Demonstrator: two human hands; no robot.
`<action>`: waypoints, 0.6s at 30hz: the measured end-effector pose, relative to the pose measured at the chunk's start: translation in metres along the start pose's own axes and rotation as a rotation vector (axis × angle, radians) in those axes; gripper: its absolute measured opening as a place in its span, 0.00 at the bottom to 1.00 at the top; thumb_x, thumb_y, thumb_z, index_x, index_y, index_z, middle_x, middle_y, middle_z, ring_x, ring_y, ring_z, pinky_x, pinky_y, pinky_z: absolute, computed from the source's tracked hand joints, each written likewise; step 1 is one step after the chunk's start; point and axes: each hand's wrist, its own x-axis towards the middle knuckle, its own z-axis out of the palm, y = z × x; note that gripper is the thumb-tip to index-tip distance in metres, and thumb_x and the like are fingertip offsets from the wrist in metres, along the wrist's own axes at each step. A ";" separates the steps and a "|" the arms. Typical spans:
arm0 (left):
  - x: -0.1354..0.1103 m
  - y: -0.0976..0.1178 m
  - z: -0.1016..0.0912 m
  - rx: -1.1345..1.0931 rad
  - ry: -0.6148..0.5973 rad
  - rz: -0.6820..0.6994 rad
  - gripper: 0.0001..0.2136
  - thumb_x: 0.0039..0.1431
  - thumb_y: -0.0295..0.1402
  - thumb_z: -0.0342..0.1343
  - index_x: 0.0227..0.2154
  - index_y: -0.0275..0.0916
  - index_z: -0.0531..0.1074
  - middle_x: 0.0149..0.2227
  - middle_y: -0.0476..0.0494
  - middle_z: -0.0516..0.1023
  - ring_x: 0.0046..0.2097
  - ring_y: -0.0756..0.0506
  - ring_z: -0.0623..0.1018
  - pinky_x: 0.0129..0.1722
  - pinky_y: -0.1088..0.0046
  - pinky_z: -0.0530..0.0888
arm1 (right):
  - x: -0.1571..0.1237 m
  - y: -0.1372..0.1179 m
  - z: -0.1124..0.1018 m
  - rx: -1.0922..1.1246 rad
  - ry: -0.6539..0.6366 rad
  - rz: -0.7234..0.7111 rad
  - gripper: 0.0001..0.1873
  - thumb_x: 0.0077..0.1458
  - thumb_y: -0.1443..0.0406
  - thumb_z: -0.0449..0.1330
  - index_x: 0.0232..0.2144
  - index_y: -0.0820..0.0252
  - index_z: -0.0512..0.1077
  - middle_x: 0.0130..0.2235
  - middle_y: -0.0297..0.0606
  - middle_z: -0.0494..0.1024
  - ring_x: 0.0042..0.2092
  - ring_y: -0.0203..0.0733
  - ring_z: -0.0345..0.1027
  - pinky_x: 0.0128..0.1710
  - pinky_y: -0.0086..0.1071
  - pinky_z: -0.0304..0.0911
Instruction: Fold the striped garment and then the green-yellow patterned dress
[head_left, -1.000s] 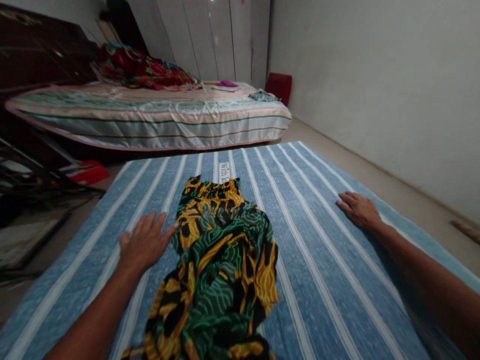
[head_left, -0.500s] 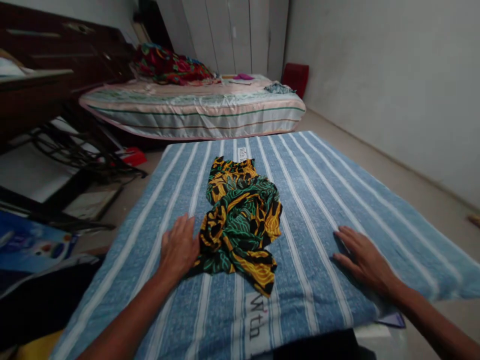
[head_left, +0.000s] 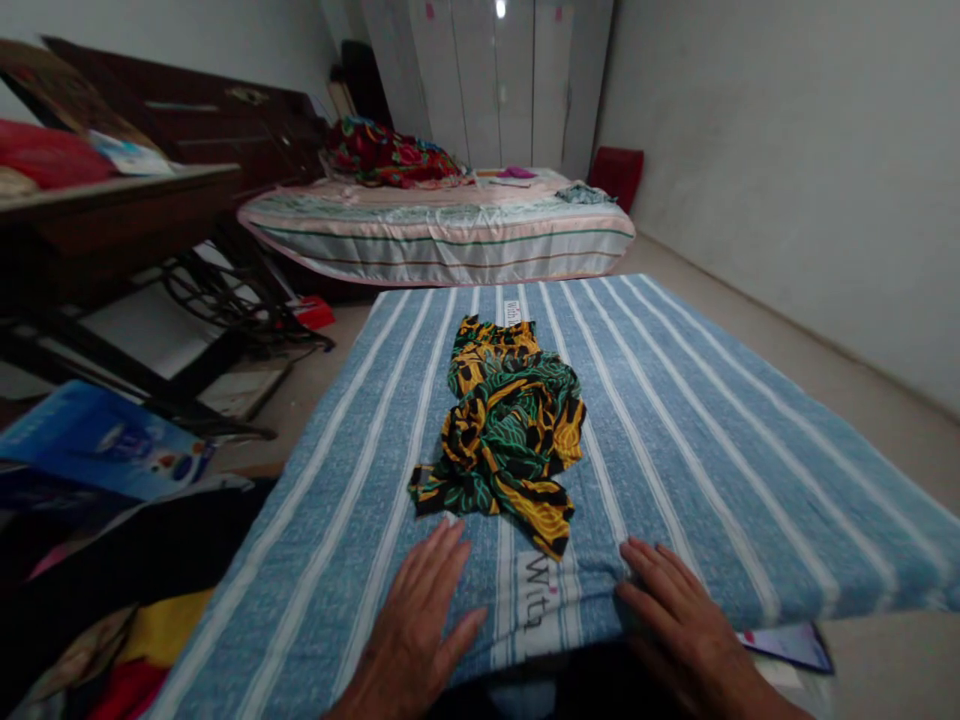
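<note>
A crumpled garment [head_left: 510, 420] in yellow, green and black print lies in the middle of a blue cloth with white stripes [head_left: 697, 420]. My left hand [head_left: 424, 625] rests flat on the cloth's near edge, fingers spread, just below the garment's lower end. My right hand [head_left: 679, 620] lies flat on the near edge too, to the right of a white label that reads "With". Neither hand holds anything.
A mattress [head_left: 442, 225] with striped covers and a heap of colourful clothes [head_left: 386, 155] lies beyond the cloth. A dark wooden table [head_left: 112, 215] with metal legs stands at left. Bags and clothes [head_left: 105, 450] pile at lower left. A red box [head_left: 619, 170] sits by the wall.
Both hands have slid back toward me along the cloth to its near edge and come closer together. The view has pulled back, so the garment sits farther away.
</note>
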 end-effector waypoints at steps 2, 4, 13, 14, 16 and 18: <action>-0.006 0.009 -0.003 -0.014 -0.028 0.085 0.26 0.59 0.39 0.52 0.58 0.35 0.59 0.61 0.35 0.63 0.63 0.38 0.60 0.60 0.58 0.61 | -0.002 -0.003 0.006 0.005 0.043 -0.005 0.15 0.54 0.65 0.58 0.45 0.55 0.70 0.59 0.47 0.63 0.60 0.56 0.57 0.53 0.52 0.62; -0.009 0.013 -0.004 -0.034 -0.061 0.083 0.25 0.59 0.38 0.52 0.58 0.37 0.60 0.62 0.36 0.61 0.63 0.38 0.61 0.60 0.55 0.61 | -0.007 -0.002 0.008 0.025 0.080 -0.020 0.12 0.54 0.67 0.57 0.42 0.53 0.71 0.59 0.45 0.64 0.59 0.54 0.58 0.52 0.51 0.64; -0.021 0.029 -0.015 -0.269 -0.134 0.035 0.21 0.53 0.33 0.55 0.50 0.35 0.63 0.62 0.33 0.60 0.65 0.38 0.56 0.62 0.51 0.58 | -0.012 0.012 0.005 0.023 0.139 -0.131 0.06 0.55 0.65 0.54 0.34 0.50 0.71 0.54 0.41 0.70 0.51 0.50 0.68 0.42 0.41 0.73; -0.022 0.030 -0.018 -0.279 -0.157 0.019 0.17 0.53 0.30 0.54 0.47 0.36 0.65 0.62 0.35 0.61 0.65 0.39 0.56 0.62 0.53 0.58 | -0.012 0.014 0.006 0.028 0.153 -0.137 0.07 0.56 0.64 0.54 0.34 0.49 0.72 0.54 0.40 0.71 0.51 0.50 0.69 0.41 0.40 0.74; -0.022 0.033 -0.023 -0.286 -0.183 0.005 0.11 0.53 0.27 0.51 0.41 0.38 0.67 0.61 0.37 0.62 0.64 0.41 0.58 0.62 0.55 0.58 | -0.013 0.017 0.008 0.027 0.177 -0.132 0.08 0.57 0.63 0.53 0.35 0.48 0.72 0.54 0.38 0.71 0.49 0.50 0.70 0.40 0.40 0.74; -0.023 0.033 -0.027 -0.289 -0.180 0.012 0.08 0.54 0.25 0.50 0.37 0.38 0.68 0.59 0.38 0.65 0.63 0.43 0.60 0.63 0.57 0.58 | -0.013 0.019 0.009 0.022 0.183 -0.139 0.09 0.58 0.61 0.52 0.36 0.48 0.73 0.53 0.38 0.72 0.48 0.49 0.71 0.38 0.38 0.75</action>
